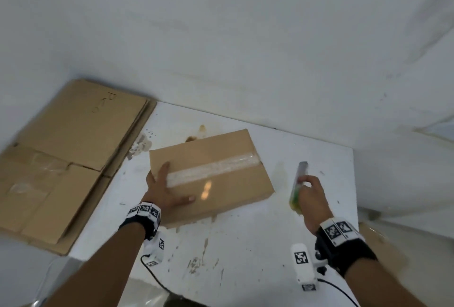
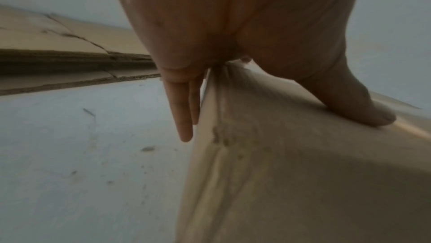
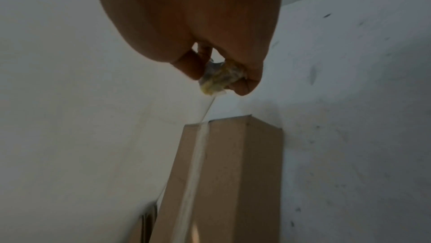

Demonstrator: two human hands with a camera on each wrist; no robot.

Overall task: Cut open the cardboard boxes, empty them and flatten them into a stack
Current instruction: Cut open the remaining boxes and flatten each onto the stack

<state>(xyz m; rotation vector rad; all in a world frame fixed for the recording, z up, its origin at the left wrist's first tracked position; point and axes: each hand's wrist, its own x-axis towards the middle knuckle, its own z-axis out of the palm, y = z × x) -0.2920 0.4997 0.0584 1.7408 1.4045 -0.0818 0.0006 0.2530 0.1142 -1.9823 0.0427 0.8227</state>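
A sealed brown cardboard box [image 1: 221, 183] with a clear tape strip along its top lies on the white table [image 1: 245, 257]. My left hand [image 1: 172, 186] rests on the box's near-left corner. The thumb [image 2: 363, 106] lies flat on the top, and straight fingers [image 2: 184, 118] run down the side of the box [image 2: 303, 173]. To the right of the box, above the table, my right hand [image 1: 309, 191] grips a utility knife [image 1: 296, 193] with a yellow-green handle, blade pointing away. In the right wrist view the knife [image 3: 217, 79] sits in the curled fingers with the box [image 3: 221, 173] beyond.
A stack of flattened cardboard [image 1: 68, 159] lies at the left, overhanging the table's left side, also seen as layered cardboard edges [image 2: 58, 58]. A white wall stands behind. The table's right edge [image 1: 353, 183] is near my right hand. Another brown cardboard piece [image 1: 375, 240] shows low on the right.
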